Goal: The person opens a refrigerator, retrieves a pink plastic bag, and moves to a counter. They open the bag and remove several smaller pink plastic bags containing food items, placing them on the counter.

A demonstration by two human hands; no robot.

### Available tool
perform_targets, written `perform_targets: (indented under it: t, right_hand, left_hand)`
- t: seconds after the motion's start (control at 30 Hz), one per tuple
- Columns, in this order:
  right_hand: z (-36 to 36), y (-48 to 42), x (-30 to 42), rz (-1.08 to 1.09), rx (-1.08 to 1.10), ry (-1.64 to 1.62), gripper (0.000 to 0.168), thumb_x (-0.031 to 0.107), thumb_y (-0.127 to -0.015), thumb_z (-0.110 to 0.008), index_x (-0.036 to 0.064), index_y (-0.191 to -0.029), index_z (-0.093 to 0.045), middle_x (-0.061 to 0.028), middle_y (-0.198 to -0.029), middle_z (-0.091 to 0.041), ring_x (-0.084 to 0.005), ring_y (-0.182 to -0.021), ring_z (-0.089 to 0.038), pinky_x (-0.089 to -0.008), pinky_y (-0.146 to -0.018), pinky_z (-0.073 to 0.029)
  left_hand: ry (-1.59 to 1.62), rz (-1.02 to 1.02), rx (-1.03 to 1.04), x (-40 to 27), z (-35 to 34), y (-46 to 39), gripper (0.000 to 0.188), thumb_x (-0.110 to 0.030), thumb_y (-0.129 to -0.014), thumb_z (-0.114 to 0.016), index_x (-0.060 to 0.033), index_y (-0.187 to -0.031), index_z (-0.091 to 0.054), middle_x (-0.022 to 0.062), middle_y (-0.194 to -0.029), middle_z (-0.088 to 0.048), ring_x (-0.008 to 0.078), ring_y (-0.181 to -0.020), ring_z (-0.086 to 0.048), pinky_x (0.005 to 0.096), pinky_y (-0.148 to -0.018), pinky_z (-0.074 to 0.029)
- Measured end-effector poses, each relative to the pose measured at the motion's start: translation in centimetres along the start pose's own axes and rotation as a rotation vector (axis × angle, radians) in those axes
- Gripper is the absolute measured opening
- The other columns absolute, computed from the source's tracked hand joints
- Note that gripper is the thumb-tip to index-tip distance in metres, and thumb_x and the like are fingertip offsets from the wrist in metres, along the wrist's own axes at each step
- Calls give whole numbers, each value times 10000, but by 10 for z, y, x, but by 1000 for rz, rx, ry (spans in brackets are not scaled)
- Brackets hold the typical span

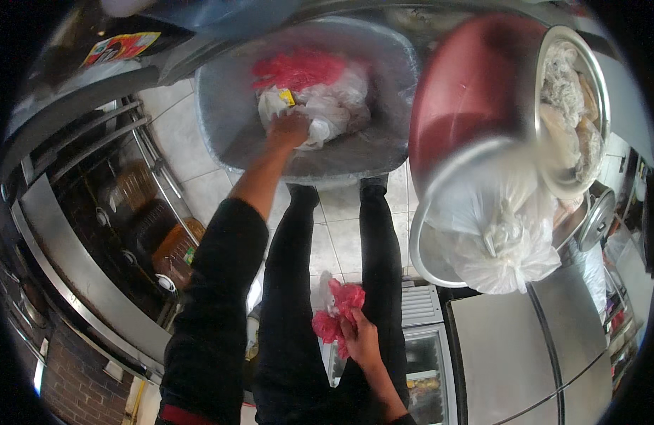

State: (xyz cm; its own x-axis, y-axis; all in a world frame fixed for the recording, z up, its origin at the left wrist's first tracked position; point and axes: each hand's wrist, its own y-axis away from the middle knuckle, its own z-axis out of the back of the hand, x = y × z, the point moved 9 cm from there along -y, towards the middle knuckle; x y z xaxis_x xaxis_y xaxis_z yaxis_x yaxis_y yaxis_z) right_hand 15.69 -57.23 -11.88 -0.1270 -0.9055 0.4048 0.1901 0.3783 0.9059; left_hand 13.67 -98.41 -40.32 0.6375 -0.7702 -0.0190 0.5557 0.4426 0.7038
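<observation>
My left hand (290,129) reaches down into a large translucent plastic tub (226,143), against a heap of white plastic bags (332,106). Its fingers are blurred and partly lost among the bags, so a grip cannot be made out. Behind them in the tub lies a crumpled pinkish-red plastic bag (300,69). A small yellow label (287,96) shows on the white plastic. Low in front of my legs, my right hand (361,337) pinches a crumpled pinkish-red plastic bag (348,297). Some clear plastic (325,289) hangs beside it.
Right of the tub stands a big red container (465,90). A metal bowl (603,106) holds wrapped food, and a second bowl (420,249) holds a knotted clear bag (507,239). A steel surface (497,329) is at lower right; metal racking (162,170) stands left. Tiles (327,239) cover the floor.
</observation>
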Motion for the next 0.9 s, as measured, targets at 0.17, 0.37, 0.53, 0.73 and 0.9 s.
perform_targets:
  t: [0.17, 0.37, 0.53, 0.73, 0.9]
  right_hand:
    - [-2, -6, 18, 15, -10, 53, 209, 89, -861, -698, 29, -1056, -652, -204, -955, -681, -424, -958, -655, -438, -819, -518]
    - [24, -25, 98, 364, -29, 85, 207, 85, -707, -802, 38, -895, -729, -171, -1310, -592, -387, -1183, -553, -497, -1083, -400]
    - [69, -64, 151, 183, -251, -233, 642, 79, -743, -814, 3, -1324, -551, -215, -1418, -537, -389, -1300, -534, -435, -1085, -439]
    - [57, -106, 175, 353, -270, 58, 679, 64, -748, -788, 42, -1366, -508, -262, -1158, -656, -442, -994, -678, -483, -828, -567]
    - [3, -88, 116, 203, -68, 143, 639, 82, -741, -774, 59, -1338, -549, -232, -1088, -685, -442, -913, -686, -491, -766, -567]
  left_hand:
    - [130, 56, -502, 13, 108, -41, 405, -300, -900, -642, -51, -1217, -677, 195, -1309, -606, 392, -1258, -534, 602, -1054, -398]
    - [3, -7, -506, 52, 85, -43, 350, -271, -884, -673, -52, -1156, -700, 183, -1364, -573, 389, -1245, -525, 549, -1040, -423]
    - [420, -368, -58, -62, 153, 141, 388, -283, -847, -734, -17, -1116, -653, 197, -1162, -622, 377, -1112, -621, 466, -968, -503]
    - [876, -338, 393, -89, 166, 131, 305, -320, -946, -649, -17, -969, -625, 208, -916, -685, 395, -951, -664, 490, -842, -512]
    - [370, -359, -627, -49, 123, -56, 364, -331, -947, -616, -48, -1173, -658, 208, -1337, -601, 435, -1233, -559, 599, -1101, -370]
